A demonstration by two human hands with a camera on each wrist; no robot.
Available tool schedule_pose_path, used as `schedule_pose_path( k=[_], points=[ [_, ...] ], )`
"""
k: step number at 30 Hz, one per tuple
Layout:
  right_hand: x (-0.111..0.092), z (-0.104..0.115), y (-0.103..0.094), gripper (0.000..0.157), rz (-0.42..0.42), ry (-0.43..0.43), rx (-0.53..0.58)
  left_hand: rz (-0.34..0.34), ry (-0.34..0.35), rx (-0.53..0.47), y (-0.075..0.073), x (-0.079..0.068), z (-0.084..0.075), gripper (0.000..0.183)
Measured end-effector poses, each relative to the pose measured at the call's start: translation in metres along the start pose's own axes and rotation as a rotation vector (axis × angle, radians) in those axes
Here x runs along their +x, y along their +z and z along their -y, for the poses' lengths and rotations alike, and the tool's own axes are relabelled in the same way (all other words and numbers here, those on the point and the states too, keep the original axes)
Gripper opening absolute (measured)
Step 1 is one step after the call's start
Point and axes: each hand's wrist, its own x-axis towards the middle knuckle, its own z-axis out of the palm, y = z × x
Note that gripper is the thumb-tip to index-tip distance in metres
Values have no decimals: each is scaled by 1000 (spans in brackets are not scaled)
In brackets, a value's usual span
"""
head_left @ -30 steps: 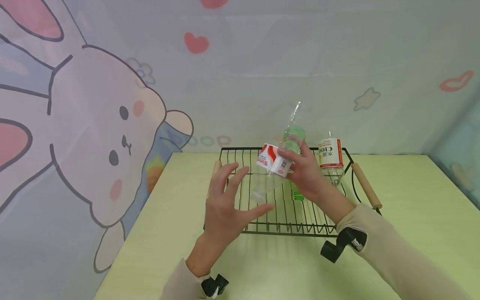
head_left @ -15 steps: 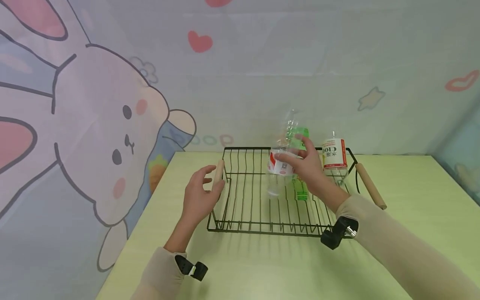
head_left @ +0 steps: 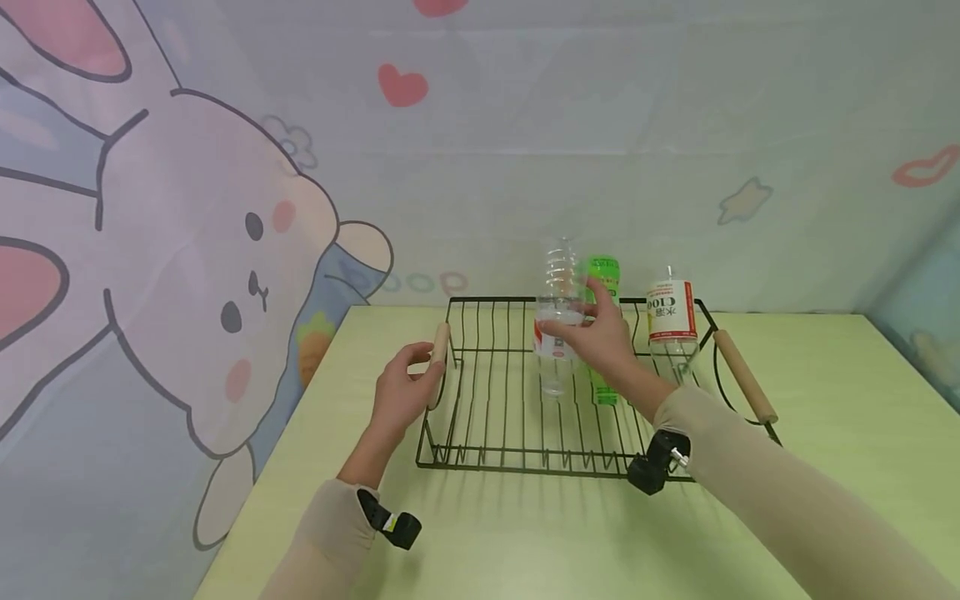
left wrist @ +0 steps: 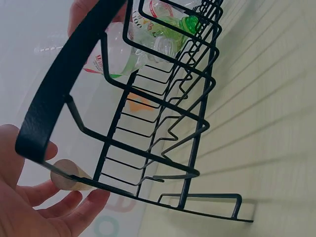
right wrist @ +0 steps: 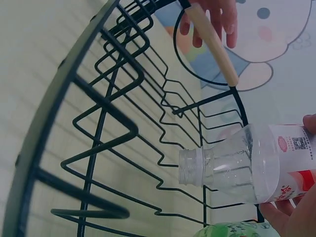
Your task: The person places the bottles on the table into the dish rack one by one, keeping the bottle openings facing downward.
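My right hand (head_left: 606, 343) grips a clear plastic bottle (head_left: 562, 268) round its red-and-white label, with the bottle's neck pointing down in the black wire rack (head_left: 495, 472). In the right wrist view the uncapped neck of this bottle (right wrist: 232, 165) lies above the wires. Close beside it, a green bottle (head_left: 604, 268) stands upside down in the rack, partly hidden by my right hand. My left hand (head_left: 401, 390) holds the rack's left wooden handle (head_left: 440, 342), its thumb and fingers on either side.
Another clear bottle (head_left: 671, 310) with a white-and-red label stands inverted at the rack's right. The right wooden handle (head_left: 744, 377) sticks out on that side. Under everything is a pale yellow-green table (head_left: 525, 542), with a printed cloth (head_left: 480, 167) behind it.
My right hand has lowered the clear bottle from a tilt to nearly upright in the rack. My left hand has moved left, away from the bottle, to the wooden handle.
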Motion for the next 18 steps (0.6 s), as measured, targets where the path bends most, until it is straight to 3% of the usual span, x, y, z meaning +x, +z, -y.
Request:
schedule_pose_path(
  k=[10, 18],
  points=[
    [0, -9, 10, 100, -12, -20, -95, 29, -92, -202, 0, 5, 9, 42],
    [2, -10, 14, 99, -37, -37, -174, 16, -110, -272, 2, 7, 11, 40]
  ],
)
